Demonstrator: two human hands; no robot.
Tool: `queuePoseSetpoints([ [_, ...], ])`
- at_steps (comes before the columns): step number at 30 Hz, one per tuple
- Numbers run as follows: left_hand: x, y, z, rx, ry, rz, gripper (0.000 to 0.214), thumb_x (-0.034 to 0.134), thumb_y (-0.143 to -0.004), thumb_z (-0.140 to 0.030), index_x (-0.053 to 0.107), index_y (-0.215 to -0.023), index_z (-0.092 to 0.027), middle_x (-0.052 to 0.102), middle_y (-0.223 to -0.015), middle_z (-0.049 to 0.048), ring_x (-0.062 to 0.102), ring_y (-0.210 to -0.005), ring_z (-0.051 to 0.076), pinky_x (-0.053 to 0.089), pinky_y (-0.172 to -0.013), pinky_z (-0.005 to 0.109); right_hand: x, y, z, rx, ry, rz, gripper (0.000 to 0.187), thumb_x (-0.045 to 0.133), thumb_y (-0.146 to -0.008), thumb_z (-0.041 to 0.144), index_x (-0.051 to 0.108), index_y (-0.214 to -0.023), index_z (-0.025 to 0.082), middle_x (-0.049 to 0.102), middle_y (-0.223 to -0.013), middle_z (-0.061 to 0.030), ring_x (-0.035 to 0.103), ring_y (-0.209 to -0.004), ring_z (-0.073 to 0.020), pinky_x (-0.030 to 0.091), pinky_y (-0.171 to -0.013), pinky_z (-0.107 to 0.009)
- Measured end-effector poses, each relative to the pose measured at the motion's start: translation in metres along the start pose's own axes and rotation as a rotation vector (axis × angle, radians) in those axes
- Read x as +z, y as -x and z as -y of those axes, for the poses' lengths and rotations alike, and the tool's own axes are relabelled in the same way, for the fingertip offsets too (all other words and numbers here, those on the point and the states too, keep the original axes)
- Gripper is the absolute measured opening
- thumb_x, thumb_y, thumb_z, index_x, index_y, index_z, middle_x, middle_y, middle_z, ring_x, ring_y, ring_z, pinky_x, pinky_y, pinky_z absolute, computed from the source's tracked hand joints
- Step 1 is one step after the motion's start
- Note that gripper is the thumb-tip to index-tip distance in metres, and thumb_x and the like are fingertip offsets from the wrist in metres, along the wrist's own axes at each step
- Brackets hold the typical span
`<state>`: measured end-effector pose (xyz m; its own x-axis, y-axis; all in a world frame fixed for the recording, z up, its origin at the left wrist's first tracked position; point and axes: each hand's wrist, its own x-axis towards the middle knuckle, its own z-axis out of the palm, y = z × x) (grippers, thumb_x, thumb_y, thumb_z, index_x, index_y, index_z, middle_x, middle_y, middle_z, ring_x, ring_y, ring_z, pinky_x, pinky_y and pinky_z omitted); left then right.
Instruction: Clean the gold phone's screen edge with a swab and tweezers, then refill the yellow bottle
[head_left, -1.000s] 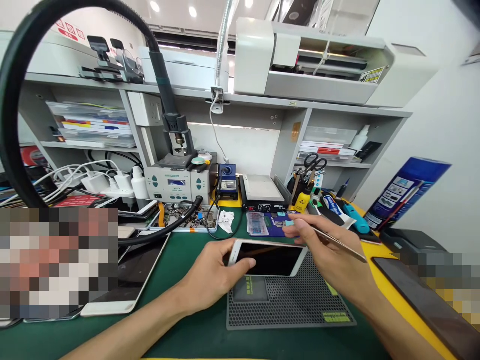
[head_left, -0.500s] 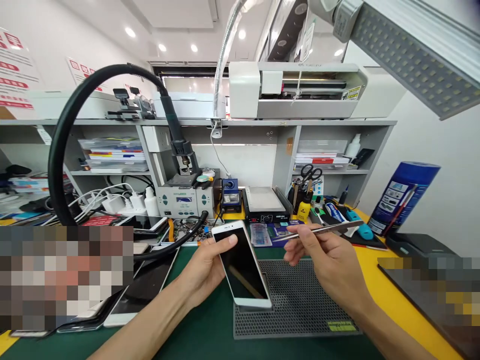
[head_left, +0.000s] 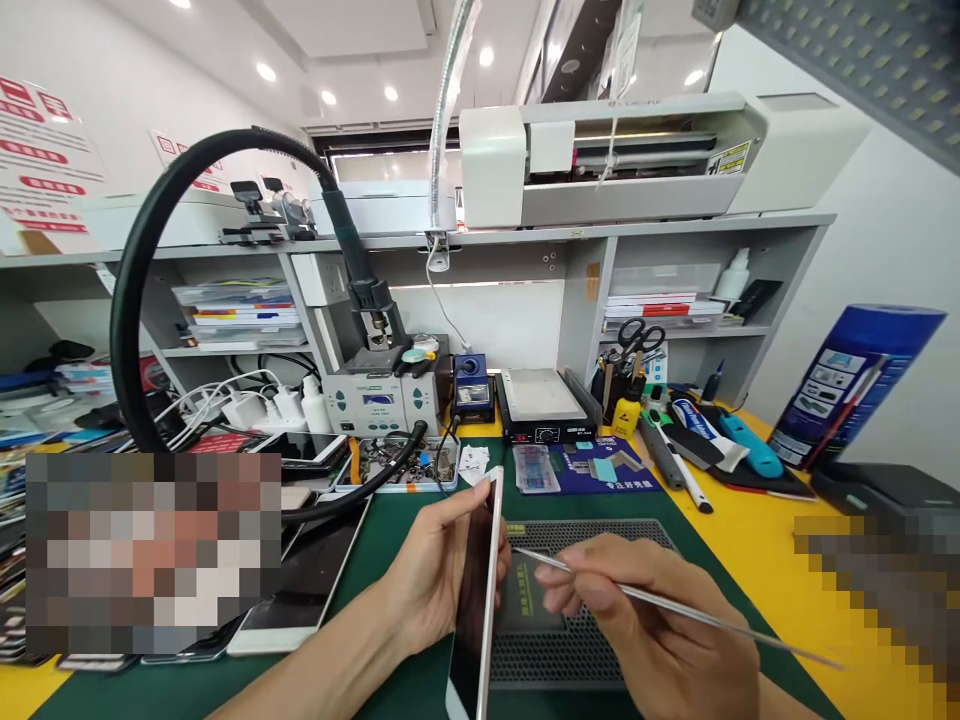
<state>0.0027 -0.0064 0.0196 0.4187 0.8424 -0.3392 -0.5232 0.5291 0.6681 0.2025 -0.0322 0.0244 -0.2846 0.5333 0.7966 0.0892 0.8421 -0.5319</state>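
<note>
Smartphone (head_left: 472, 620): in my left hand (head_left: 424, 570), raised over the near-left part of the grey mat (head_left: 555, 668) as seen from here. My grip is closed around its upper half: thumb along the top end on the screen side, fingertips showing past the far edge at the back. My palm lies to the left of the phone.

Orientation: phone tipped up nearly on its long side, so I see a narrow strip of screen and the right-hand edge. Long axis runs away from me, top end far, bottom end near and partly cut off by the lower border of the view. Screen turned to the left, back to the right.

Right hand (head_left: 652, 625): thumb and fingers pinched on a slim metal tool (head_left: 720, 622), seemingly tweezers. Its fine tip points left toward the back of the phone; I cannot tell whether it touches. The rear end slants down to the right, past my knuckles.

Materials: phone has dark, glossy glass in a smooth white frame, a thin slab with rounded corners. Tool is bright, long and tapering. Mat is rectangular with a honeycomb texture and yellow-green lettering, resting on the dark green work surface (head_left: 401, 508). Beyond it lies a blue printed sheet (head_left: 634, 482) bearing small flat pieces.
</note>
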Motion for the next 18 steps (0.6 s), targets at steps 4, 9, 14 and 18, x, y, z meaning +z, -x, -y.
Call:
queuePoseSetpoints([
  [4,0.001,0.001,0.002,-0.033,0.005,-0.013,0.042,0.054,-0.092,-0.053,0.058,-0.072,-0.016,0.053,-0.056,0.0007,0.052,-0.041,0.013,0.047,-0.035,0.022,0.003,-0.005,0.006,0.068,-0.137,0.012,0.034,0.064,-0.088,0.008,0.071,-0.112,0.03,0.078,-0.08,0.001,0.073,-0.065,-0.0148,0.062,-0.061,-0.023],
  [9,-0.001,0.002,0.005,-0.046,0.002,0.004,0.043,0.057,-0.088,-0.056,0.059,-0.073,-0.015,0.051,-0.054,-0.0004,0.051,-0.039,0.012,0.048,-0.033,0.022,0.005,-0.009,0.006,0.446,-0.431,0.003,0.016,0.066,-0.093,0.02,0.078,-0.099,0.028,0.077,-0.072,-0.0001,0.071,-0.058,-0.0125,0.06,-0.054,-0.018],
  [14,-0.003,0.002,0.006,-0.048,0.007,0.039,0.043,0.063,-0.08,-0.057,0.059,-0.072,-0.015,0.051,-0.053,-0.0004,0.05,-0.038,0.013,0.047,-0.032,0.023,0.004,-0.01,-0.005,0.69,-0.726,0.111,0.015,0.068,-0.093,0.028,0.078,-0.102,0.021,0.078,-0.081,-0.0066,0.073,-0.064,-0.0158,0.061,-0.055,-0.022],
  [18,-0.004,0.002,0.007,-0.042,0.004,0.04,0.045,0.061,-0.08,-0.059,0.058,-0.072,-0.016,0.05,-0.053,-0.0006,0.049,-0.038,0.013,0.046,-0.033,0.023,0.005,-0.011,-0.009,0.779,-0.792,0.14,0.016,0.069,-0.093,0.031,0.079,-0.098,0.02,0.078,-0.085,-0.0087,0.073,-0.065,-0.0155,0.059,-0.055,-0.023],
])
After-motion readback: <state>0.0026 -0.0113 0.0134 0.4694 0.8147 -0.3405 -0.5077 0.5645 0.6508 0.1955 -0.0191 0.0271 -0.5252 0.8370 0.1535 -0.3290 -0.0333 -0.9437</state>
